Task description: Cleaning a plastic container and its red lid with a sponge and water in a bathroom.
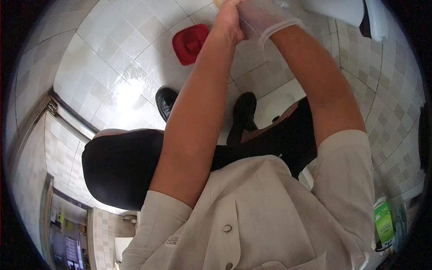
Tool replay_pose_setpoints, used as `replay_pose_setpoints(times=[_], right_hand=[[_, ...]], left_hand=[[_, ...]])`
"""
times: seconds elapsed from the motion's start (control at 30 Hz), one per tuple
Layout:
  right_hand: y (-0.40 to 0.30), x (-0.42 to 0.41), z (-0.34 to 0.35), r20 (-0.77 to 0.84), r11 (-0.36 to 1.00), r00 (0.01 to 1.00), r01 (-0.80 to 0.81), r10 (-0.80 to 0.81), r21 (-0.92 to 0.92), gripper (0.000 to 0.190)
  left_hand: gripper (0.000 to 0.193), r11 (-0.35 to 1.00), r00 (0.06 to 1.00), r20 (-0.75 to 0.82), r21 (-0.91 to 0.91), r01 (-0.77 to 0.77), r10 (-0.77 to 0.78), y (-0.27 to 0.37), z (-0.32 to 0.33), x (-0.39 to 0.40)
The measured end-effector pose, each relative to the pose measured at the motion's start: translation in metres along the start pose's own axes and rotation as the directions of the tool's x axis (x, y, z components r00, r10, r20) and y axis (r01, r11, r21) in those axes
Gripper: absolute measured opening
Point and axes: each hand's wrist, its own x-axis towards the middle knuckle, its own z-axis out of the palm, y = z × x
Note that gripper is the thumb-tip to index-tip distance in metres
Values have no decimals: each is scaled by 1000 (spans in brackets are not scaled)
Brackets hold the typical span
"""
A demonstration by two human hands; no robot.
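My left hand [232,21] is bare and reaches to the top edge of the view, where its fingers are partly cut off. Beside it and touching it is my right hand [258,17], covered by a translucent plastic glove [281,25] with a loose cuff at the wrist. A small part of a yellowish thing [218,2] shows at the top edge by my left hand; what it is cannot be made out. On the tiled floor, left of my left forearm, lies a red plastic container [190,44], partly hidden by that arm.
Black shoes [244,104] stand on wet, shiny floor tiles [131,84]. A white ceramic squat pan [275,104] is by the right foot. White fixtures [337,11] project at upper right. A green package [384,219] sits at lower right; a doorway [69,229] is at lower left.
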Motion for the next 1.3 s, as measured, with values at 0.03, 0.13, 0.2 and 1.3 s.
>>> replay_pose_setpoints(times=[0.03,0.13,0.2,1.3], right_hand=[[4,1,3,8,1000,1000,5,-5,13,37],[-9,13,12,19,999,999,25,-26,34,36],[-4,2,13,25,998,998,49,-50,38,36],[-109,-186,-101,-177,870,879,469,-443,153,29]], left_hand=[[69,1000,999,-27,11,22,-22,1,1,-1],[68,999,998,-36,11,51,-50,0,-2,-2],[69,999,998,-23,-3,50,-51,2,-14,0],[62,1000,1000,-13,6,-28,28,26,11,-15]])
